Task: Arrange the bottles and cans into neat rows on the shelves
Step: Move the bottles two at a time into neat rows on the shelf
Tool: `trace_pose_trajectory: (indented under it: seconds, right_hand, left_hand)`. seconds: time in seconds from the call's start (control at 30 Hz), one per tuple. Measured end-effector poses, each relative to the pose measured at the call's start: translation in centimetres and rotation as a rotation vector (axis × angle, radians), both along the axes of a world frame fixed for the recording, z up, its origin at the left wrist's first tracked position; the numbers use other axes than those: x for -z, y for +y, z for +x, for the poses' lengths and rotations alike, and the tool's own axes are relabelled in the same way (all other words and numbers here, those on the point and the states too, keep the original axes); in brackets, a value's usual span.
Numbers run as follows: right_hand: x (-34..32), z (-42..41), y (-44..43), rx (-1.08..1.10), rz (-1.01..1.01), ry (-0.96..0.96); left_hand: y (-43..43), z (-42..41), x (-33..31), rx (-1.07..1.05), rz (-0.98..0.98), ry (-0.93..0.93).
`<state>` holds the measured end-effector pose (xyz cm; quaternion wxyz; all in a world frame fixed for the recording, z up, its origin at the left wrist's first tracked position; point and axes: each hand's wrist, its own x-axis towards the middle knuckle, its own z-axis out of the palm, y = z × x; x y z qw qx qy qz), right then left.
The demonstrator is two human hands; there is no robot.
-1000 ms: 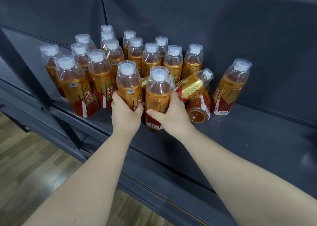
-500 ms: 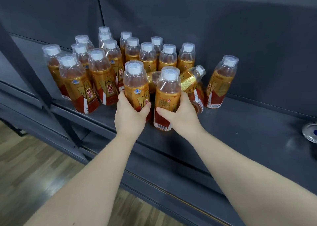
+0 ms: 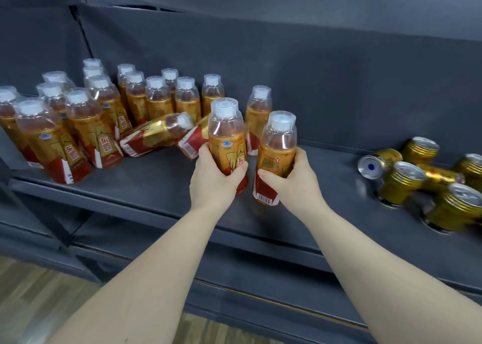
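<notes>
Grey shelf [image 3: 156, 187] front nearest me: my left hand [image 3: 211, 179] curls round the left bottle [image 3: 227, 137], my right hand [image 3: 294, 184] round the right bottle [image 3: 277, 155], both shifted rightward since before. Behind, toppled bottles [image 3: 154, 135] lie; gold cans [image 3: 401, 184] now show far right.

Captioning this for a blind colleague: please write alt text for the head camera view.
The left hand grips one amber bottle and the right hand a second bottle, both upright at a dark shelf. Standing bottles crowd the left, two toppled bottles lie behind, and gold cans sit jumbled at right.
</notes>
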<state>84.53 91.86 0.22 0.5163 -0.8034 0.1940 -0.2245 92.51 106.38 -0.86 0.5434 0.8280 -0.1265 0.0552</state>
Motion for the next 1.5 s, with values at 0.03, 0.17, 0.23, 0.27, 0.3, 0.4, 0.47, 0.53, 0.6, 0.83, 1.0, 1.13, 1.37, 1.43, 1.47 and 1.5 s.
trace_pose_trajectory:
  seconds: [0.03, 0.17, 0.23, 0.27, 0.3, 0.4, 0.47, 0.53, 0.6, 0.83, 1.0, 1.13, 1.37, 1.43, 1.47, 1.5]
  right_hand:
    - [-0.1, -1.2, -0.9, 0.025, -0.002, 0.005]
    - [-0.2, -6.1, -4.3, 0.132, -0.035, 0.025]
    - [-0.1, -8.6, -5.9, 0.183, -0.052, 0.034]
    - [-0.2, -9.9, -6.6, 0.205, -0.053, 0.037]
    - [-0.2, -11.3, -7.3, 0.228, -0.050, 0.038]
    - [-0.2, -15.5, -9.3, 0.310, -0.043, 0.033]
    - [-0.3, -18.4, -10.5, 0.366, -0.044, 0.038]
    - [-0.3, -21.1, -11.5, 0.422, -0.043, 0.044]
    - [-0.3, -24.0, -12.3, 0.473, -0.043, 0.038]
    - [-0.5, -34.0, -14.3, 0.664, -0.018, 0.010]
    - [-0.2, -40.5, -15.7, 0.858, 0.008, 0.019]
    - [0.2, -44.9, -16.3, 1.019, -0.013, 0.057]
    - [0.5, -50.1, -16.2, 1.273, -0.006, 0.061]
    - [0.5, -51.2, -15.9, 1.326, 0.002, 0.057]
    - [0.6, -51.8, -15.7, 1.348, 0.002, 0.061]
    - [0.6, -52.3, -15.6, 1.371, 0.006, 0.072]
  left_hand:
    - [-1.0, -0.9, -0.1, 0.021, 0.000, 0.001]
    - [-5.1, -4.6, -0.2, 0.122, 0.009, 0.006]
    - [-7.1, -6.6, 0.0, 0.185, 0.016, 0.014]
    - [-8.1, -7.6, 0.1, 0.220, 0.021, 0.023]
    - [-9.0, -8.7, 0.1, 0.251, 0.031, 0.032]
    - [-12.0, -11.9, 0.2, 0.339, 0.059, 0.039]
    - [-13.7, -14.2, 0.2, 0.401, 0.059, 0.036]
    - [-15.4, -16.5, 0.1, 0.457, 0.057, 0.026]
    - [-16.8, -18.8, 0.0, 0.518, 0.062, 0.018]
    - [-21.9, -26.9, -0.5, 0.740, 0.066, -0.027]
    - [-25.2, -32.2, 0.0, 0.932, 0.077, -0.050]
    - [-27.7, -35.7, 0.0, 1.092, 0.086, -0.059]
    - [-31.0, -40.4, 0.4, 1.323, 0.084, -0.072]
    - [-31.9, -41.6, 0.7, 1.375, 0.088, -0.070]
    - [-32.2, -42.2, 0.8, 1.400, 0.093, -0.068]
    - [-32.6, -42.7, 0.9, 1.423, 0.097, -0.065]
